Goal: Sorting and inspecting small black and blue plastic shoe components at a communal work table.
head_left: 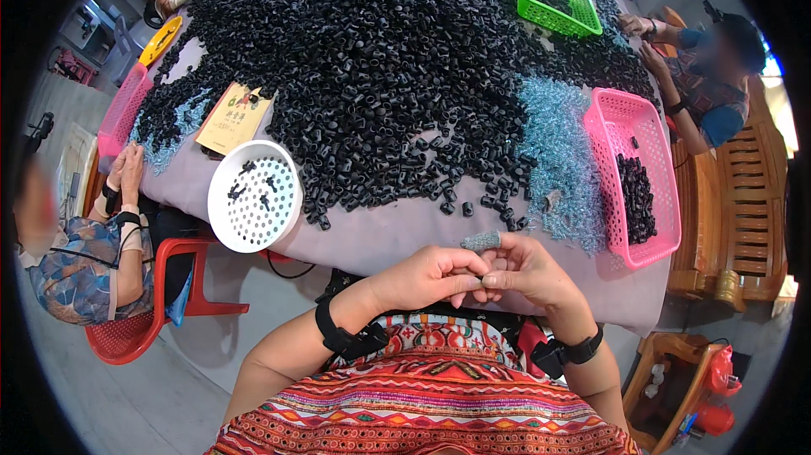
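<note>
My left hand (435, 273) and my right hand (525, 271) meet at the near edge of the table, in front of my body. Thumbs and fingers of both are pinched together around something small and dark, mostly hidden by the fingertips. A grey finger cover (481, 241) sits on a finger of my right hand. Just beyond my hands lie loose black tube-like pieces (467, 209), the near fringe of a big heap of black parts (380, 75). To the right of that heap spreads a pile of small clear bluish pieces (557, 168).
A white perforated bowl (224, 223) holds a few black pieces; a yellow booklet (234, 121) lies behind it. The pink basket (601, 168) at right contains black pieces. Farther back stands a green basket (574, 29). Co-workers sit around the cloth-covered table (380, 239). A red chair (182, 286) is at left.
</note>
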Motion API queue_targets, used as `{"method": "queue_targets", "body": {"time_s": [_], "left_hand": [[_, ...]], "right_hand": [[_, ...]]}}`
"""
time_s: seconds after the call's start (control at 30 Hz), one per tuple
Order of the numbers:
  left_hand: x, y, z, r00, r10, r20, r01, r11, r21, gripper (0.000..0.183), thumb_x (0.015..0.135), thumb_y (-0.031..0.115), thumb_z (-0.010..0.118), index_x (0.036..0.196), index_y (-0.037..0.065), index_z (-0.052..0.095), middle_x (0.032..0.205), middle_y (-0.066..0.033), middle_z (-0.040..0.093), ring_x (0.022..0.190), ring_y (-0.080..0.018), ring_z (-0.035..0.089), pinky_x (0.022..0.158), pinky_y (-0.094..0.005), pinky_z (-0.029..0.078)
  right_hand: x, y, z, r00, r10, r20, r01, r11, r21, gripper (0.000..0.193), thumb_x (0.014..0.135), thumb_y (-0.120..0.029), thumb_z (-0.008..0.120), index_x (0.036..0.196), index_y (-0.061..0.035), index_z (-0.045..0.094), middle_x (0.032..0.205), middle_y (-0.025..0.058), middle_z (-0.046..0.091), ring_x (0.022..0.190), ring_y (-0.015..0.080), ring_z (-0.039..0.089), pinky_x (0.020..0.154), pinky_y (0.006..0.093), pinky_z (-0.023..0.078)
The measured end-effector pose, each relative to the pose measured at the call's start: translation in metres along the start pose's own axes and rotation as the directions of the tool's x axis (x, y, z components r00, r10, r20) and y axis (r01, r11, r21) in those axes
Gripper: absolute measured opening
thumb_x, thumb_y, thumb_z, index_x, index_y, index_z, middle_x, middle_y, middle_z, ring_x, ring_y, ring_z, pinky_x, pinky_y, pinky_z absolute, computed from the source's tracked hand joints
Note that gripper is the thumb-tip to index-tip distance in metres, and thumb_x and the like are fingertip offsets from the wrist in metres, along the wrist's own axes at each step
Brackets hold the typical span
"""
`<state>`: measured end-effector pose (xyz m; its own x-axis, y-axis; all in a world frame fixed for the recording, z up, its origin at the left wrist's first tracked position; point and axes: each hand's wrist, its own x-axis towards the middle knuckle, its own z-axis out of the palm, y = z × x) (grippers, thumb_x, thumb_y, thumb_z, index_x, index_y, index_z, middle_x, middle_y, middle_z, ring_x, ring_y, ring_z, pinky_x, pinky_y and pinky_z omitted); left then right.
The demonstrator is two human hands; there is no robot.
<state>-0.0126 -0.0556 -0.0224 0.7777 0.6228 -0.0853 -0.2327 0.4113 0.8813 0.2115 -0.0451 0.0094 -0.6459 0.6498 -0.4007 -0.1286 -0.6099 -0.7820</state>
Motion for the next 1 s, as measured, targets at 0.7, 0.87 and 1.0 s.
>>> {"method": "queue_targets", "body": {"time_s": [0.7,0.87,1.0], "left_hand": [[-0.015,-0.001,-0.016,0.937,0.026,-0.349,-0.001,0.997,0.071,0.018,0.102,0.01,0.056,0.114,-0.001,0.062,0.097,-0.0085,0.072,0.069,-0.0052,0.059,0.066,-0.0205,0.05],[-0.019,-0.004,-0.02,0.925,0.016,-0.381,-0.001,0.999,0.04,0.018,0.102,0.011,0.056,0.115,-0.001,0.061,0.096,-0.0083,0.072,0.069,-0.0051,0.059,0.066,-0.0204,0.05],[-0.015,-0.003,-0.018,0.926,-0.029,-0.377,0.05,0.998,0.046,0.019,0.102,0.012,0.056,0.115,-0.001,0.061,0.097,-0.0081,0.072,0.07,-0.0046,0.059,0.066,-0.0201,0.05]], "right_hand": [[0.102,-0.039,-0.001,0.731,-0.631,0.262,0.273,-0.081,-0.959,0.012,0.084,0.002,0.062,0.096,0.001,0.06,0.084,0.0189,0.061,0.077,0.0362,0.064,0.067,0.0413,0.051],[0.084,-0.038,-0.007,0.815,-0.563,0.138,0.217,0.075,-0.973,0.016,0.084,0.004,0.061,0.1,0.0007,0.062,0.086,0.0168,0.064,0.078,0.0311,0.067,0.069,0.0375,0.053],[0.065,-0.046,-0.015,0.821,-0.564,-0.081,0.11,0.297,-0.949,0.029,0.086,0.006,0.061,0.114,-0.001,0.066,0.088,0.0117,0.068,0.075,0.0181,0.066,0.07,0.0303,0.054]]}}
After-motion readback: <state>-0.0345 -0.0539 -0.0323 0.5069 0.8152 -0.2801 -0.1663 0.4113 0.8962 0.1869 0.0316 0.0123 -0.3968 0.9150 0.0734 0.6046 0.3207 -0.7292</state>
